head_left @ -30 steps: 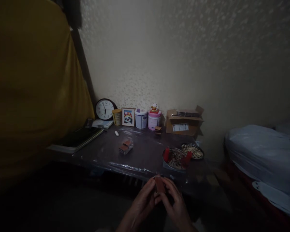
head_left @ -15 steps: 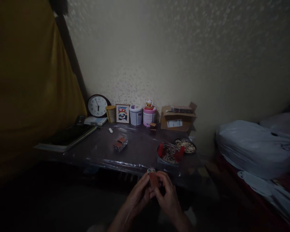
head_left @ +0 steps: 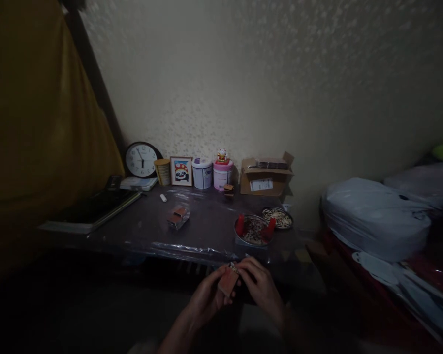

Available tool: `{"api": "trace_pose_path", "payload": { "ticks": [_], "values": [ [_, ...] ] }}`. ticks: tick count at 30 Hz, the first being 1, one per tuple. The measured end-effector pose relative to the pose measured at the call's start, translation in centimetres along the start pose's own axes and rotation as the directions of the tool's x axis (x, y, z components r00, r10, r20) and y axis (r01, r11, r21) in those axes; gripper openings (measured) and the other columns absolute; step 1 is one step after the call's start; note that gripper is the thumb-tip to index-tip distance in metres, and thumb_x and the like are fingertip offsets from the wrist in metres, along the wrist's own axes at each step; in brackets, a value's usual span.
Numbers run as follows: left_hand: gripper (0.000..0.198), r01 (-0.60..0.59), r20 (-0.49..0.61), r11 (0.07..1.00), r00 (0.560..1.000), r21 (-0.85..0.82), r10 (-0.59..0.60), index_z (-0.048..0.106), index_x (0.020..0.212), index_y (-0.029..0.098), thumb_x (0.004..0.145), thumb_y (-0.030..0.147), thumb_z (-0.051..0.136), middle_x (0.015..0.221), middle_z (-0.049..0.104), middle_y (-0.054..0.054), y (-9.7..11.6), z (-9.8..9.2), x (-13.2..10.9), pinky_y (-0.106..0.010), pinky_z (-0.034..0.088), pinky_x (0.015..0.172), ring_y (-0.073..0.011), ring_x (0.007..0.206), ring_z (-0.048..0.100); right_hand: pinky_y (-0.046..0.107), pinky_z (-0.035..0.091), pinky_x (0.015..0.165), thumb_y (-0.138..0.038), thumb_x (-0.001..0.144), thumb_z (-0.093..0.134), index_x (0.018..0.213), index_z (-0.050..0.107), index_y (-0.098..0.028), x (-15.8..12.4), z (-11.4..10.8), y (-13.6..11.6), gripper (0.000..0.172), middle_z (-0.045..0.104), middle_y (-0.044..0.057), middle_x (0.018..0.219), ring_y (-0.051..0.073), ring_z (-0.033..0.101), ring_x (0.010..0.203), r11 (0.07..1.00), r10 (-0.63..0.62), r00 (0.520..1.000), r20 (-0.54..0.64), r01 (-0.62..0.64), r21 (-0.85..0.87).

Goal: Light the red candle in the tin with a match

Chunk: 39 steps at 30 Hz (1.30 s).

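Observation:
Just in front of the table's near edge, my left hand is closed around a small reddish-brown matchbox. Its far end is slid open, and pale matches with dark heads show there. The fingers of my right hand are closed at that open end, touching the tray edge; their tips partly cover the matches. Beyond my hands stands a round tin with dark and pale loose bits and two red pieces in it. Behind the tin is a round dish of pale sticks that look like matches.
A plastic-wrapped pack of matchboxes lies on the plastic-covered table. Along the wall stand a clock, a picture frame, tubs and a cardboard box. White bags fill the right side.
The matchbox has turned from steep to slanting and sits lower in my left hand. My right fingers have moved from its side to its open end. The view has shifted slightly right.

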<state>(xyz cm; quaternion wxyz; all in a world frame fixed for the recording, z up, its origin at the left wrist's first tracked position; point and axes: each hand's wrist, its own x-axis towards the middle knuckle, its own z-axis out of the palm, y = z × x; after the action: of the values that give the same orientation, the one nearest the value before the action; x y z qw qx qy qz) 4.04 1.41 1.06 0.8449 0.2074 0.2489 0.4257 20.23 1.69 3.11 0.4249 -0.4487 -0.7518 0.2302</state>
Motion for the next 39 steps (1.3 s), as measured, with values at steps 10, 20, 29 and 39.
{"api": "trace_pose_path", "payload": {
  "ticks": [10,20,29,39],
  "values": [
    [0.031,-0.056,-0.085,0.989,0.994,0.139,0.068,0.062,0.101,0.010,0.079,0.028,0.051,0.070,0.067,-0.005,-0.7,-0.8,0.7,-0.019,0.038,0.038,-0.0096,0.043,0.054,0.024,0.047,0.073,-0.017,0.087,0.047,0.086,0.063,-0.023,-0.2,0.0,0.4,0.018,0.061,0.001,0.085,0.014,0.060,0.080,0.997,0.012,0.988,0.153,0.000,-0.078],
    [0.032,-0.011,-0.107,0.986,0.994,0.168,0.029,0.063,0.098,0.010,0.078,0.031,0.049,0.062,0.064,-0.003,-1.0,-1.2,1.0,-0.018,0.037,0.035,-0.0083,0.037,0.052,0.022,0.043,0.068,-0.017,0.086,0.048,0.079,0.057,-0.022,-0.4,-0.1,0.5,0.012,0.057,-0.001,0.080,0.013,0.057,0.073,0.985,0.028,0.980,0.198,0.006,-0.171],
    [0.034,0.020,-0.106,0.984,0.994,0.178,-0.001,0.059,0.106,0.015,0.076,0.027,0.049,0.066,0.064,-0.001,-0.7,-0.8,0.6,-0.018,0.036,0.037,-0.0079,0.038,0.050,0.022,0.043,0.068,-0.014,0.082,0.050,0.078,0.054,-0.021,-0.6,0.0,1.1,0.009,0.056,-0.001,0.081,0.013,0.056,0.074,0.982,0.022,0.974,0.228,0.022,-0.188],
    [0.036,-0.017,-0.072,0.979,0.997,0.204,0.033,0.061,0.104,0.013,0.075,0.029,0.048,0.069,0.065,-0.003,-1.0,-1.3,1.0,-0.018,0.033,0.035,-0.0071,0.037,0.048,0.022,0.044,0.067,-0.014,0.081,0.049,0.074,0.053,-0.020,-0.4,-0.4,0.7,0.010,0.055,-0.001,0.078,0.012,0.056,0.071,0.987,0.056,0.969,0.240,-0.017,-0.163]
  ]
}}
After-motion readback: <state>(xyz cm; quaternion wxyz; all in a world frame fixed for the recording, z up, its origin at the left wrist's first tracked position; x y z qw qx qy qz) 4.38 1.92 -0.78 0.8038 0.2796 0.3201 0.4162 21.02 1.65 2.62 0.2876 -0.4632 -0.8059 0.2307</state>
